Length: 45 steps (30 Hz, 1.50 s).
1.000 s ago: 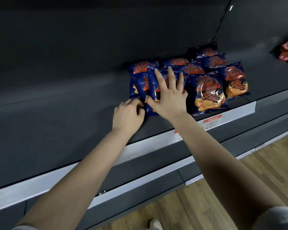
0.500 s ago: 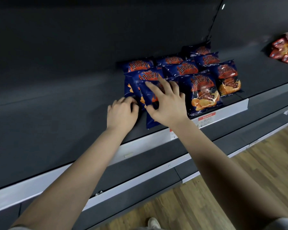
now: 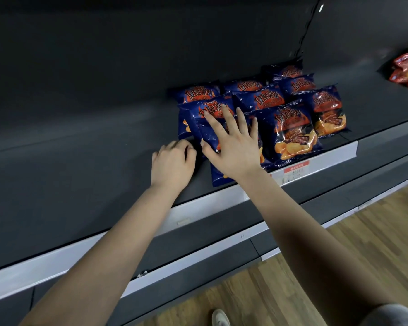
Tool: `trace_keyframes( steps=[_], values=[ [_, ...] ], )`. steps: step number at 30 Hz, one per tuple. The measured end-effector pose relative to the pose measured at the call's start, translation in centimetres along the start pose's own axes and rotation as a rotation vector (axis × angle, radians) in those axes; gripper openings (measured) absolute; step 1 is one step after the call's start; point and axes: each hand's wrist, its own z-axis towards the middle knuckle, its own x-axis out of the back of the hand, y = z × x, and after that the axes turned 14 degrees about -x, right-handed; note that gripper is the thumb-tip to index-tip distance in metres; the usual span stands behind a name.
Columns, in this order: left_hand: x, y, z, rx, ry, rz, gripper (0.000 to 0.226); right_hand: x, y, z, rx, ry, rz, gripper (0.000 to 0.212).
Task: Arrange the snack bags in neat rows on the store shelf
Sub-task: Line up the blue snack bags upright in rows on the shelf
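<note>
While blue snack bags fill the shelf, the right hand presses 1 flat, fingers spread; the left hand curls loosely.

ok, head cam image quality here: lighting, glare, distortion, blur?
Head view: dim overall, the dark shelf and its back panel show almost no detail; the white price rail bows from wide-angle distortion; small glare spots on the blue chip bags; red bags at the right edge look soft; right hand and left hand reasonably sharp.
</note>
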Motion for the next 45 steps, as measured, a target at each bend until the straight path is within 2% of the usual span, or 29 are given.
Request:
trace_keyframes(
  steps=[8,12,16,20,24,28,33,45],
  values=[
    [-0.2,-0.1,0.1,-0.013,-0.003,0.019,0.028,-0.5,0.2,-0.2,0.091,0.099,0.042,0.059],
    [-0.2,0.0,0.0,-0.016,-0.004,0.038,0.029,-0.5,0.2,-0.2,0.09,0.062,0.024,0.059],
    [0.0,0.3,0.1,-0.025,-0.044,0.054,0.029,0.4,0.0,0.2,0.064,-0.063,0.009,0.066],
    [1.4,0.1,0.2,-0.006,-0.027,0.049,0.03,2.5,-2.1,0.4,0.058,-0.019,0.065,0.068],
    [3.7,-1.7,-0.8,0.062,-0.014,0.047,0.031,3.4,-6.6,-0.4,0.198,-0.07,0.235,0.058],
    [6.6,-5.1,-3.3,0.162,-0.024,0.176,0.028,2.2,-11.2,-1.9,0.299,-0.217,0.265,0.053],
    [10.6,-9.0,-7.4,0.327,0.055,0.23,0.029,0.9,-16.5,-3.5,0.404,-0.364,0.306,0.052],
    [16.5,-12.8,-18.1,0.663,0.194,0.437,0.027,1.4,-27.6,-8.0,0.72,-0.474,0.484,0.048]
  ],
)
